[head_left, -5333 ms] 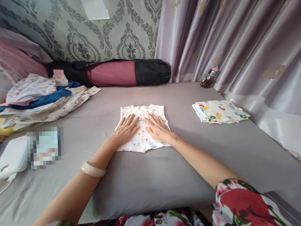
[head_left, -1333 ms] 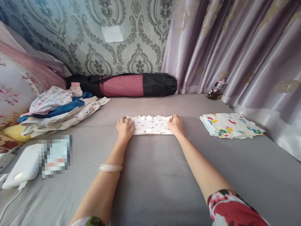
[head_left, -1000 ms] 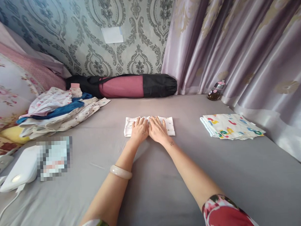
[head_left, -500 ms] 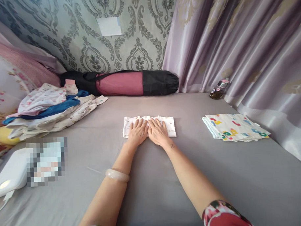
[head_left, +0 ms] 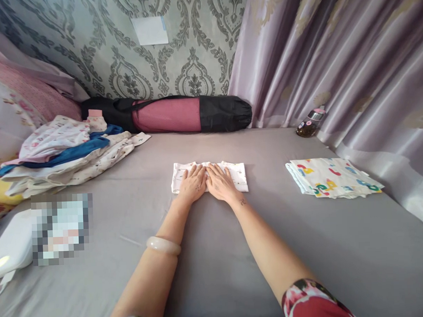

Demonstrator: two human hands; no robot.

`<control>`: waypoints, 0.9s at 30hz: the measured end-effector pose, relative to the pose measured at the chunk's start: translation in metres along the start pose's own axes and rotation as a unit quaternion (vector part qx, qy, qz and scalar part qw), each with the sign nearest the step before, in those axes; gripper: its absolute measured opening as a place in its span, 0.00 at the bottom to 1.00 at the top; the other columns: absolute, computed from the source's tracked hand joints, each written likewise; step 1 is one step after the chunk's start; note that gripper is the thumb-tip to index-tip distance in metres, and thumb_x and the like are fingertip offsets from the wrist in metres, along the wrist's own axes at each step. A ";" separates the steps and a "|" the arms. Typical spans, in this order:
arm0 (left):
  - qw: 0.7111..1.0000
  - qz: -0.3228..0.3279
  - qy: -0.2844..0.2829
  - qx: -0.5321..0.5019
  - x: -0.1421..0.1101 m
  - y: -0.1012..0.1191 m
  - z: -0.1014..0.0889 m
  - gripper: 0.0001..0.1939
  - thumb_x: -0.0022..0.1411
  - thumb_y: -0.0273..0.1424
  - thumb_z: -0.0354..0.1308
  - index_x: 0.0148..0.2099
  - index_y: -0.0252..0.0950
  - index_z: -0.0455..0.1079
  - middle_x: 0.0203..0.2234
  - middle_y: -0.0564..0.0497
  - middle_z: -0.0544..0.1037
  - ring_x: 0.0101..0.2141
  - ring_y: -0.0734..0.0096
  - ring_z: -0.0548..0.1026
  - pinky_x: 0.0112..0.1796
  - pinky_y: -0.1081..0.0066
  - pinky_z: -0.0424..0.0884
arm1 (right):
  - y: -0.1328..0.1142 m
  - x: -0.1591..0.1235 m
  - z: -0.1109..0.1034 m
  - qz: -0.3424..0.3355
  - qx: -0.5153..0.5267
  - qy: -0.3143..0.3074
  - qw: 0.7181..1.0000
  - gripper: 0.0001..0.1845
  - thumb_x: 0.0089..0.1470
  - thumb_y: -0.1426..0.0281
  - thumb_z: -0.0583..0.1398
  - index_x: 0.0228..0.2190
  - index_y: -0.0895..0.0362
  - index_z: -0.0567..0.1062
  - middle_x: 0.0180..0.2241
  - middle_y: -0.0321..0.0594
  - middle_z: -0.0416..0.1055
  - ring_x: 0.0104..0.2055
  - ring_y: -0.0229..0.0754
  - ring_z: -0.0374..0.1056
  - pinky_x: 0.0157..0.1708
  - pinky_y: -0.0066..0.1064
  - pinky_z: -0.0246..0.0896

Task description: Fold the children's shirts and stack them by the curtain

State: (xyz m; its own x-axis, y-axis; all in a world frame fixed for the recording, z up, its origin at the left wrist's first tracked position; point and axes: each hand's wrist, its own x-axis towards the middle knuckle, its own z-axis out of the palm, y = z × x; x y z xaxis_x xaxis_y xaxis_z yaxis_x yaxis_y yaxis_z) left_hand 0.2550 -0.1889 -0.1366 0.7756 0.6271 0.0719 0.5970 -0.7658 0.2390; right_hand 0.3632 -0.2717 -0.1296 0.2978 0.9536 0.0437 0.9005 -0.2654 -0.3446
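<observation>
A small white printed baby shirt (head_left: 240, 178), folded into a flat strip, lies on the grey bedsheet (head_left: 215, 278) in front of me. My left hand (head_left: 193, 183) rests flat on its left-middle part, fingers stretched out. Beside it, almost touching, my right hand (head_left: 220, 181) lies flat on the right-middle part. Both palms cover the centre of the cloth, so only its two ends and a bit of the top edge show. A pale bangle (head_left: 163, 245) circles my left forearm.
To the right lies a folded cloth with colourful print (head_left: 337, 176), and behind it a bottle with a pink lid (head_left: 310, 122). Clothes (head_left: 58, 150) are heaped at the left, above a white power bank (head_left: 15, 244) and a blurred-out item (head_left: 64, 228). A rolled mat bag (head_left: 168, 115) lies along the wall.
The shirt, earlier spread wider with its buttons showing, has been folded into a narrow strip. My hands have moved from its two ends to its middle and lie flat there.
</observation>
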 end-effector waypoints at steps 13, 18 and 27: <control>0.998 -0.030 0.056 0.022 -0.005 -0.001 -0.004 0.25 0.72 0.37 0.38 0.66 0.38 0.60 0.66 0.44 0.60 0.67 0.54 0.53 0.64 0.47 0.46 | 0.000 -0.008 -0.002 0.038 -0.023 0.063 0.997 0.29 0.67 0.66 0.43 0.66 0.59 0.57 0.69 0.44 0.49 0.71 0.49 0.39 0.68 0.53 0.28; 0.999 -0.037 0.006 0.028 -0.005 -0.004 -0.001 0.27 0.72 0.41 0.38 0.68 0.40 0.57 0.68 0.41 0.57 0.67 0.51 0.53 0.62 0.44 0.49 | 0.004 -0.009 0.003 0.059 -0.030 0.042 0.997 0.28 0.67 0.64 0.43 0.65 0.56 0.59 0.68 0.42 0.52 0.71 0.50 0.41 0.67 0.54 0.31; 0.999 -0.031 0.017 0.036 -0.004 -0.005 0.000 0.26 0.72 0.41 0.38 0.67 0.40 0.58 0.67 0.42 0.58 0.66 0.53 0.55 0.62 0.46 0.51 | 0.007 -0.008 0.006 0.056 -0.032 0.050 0.997 0.28 0.67 0.64 0.43 0.64 0.56 0.60 0.68 0.41 0.53 0.70 0.50 0.43 0.67 0.54 0.32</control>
State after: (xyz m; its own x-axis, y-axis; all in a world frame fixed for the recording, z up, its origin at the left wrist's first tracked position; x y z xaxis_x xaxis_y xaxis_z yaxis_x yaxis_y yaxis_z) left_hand 0.2484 -0.1876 -0.1380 0.7300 0.6771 0.0929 0.6577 -0.7330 0.1736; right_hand 0.3651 -0.2801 -0.1377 0.4255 0.8992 0.1020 0.8771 -0.3820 -0.2912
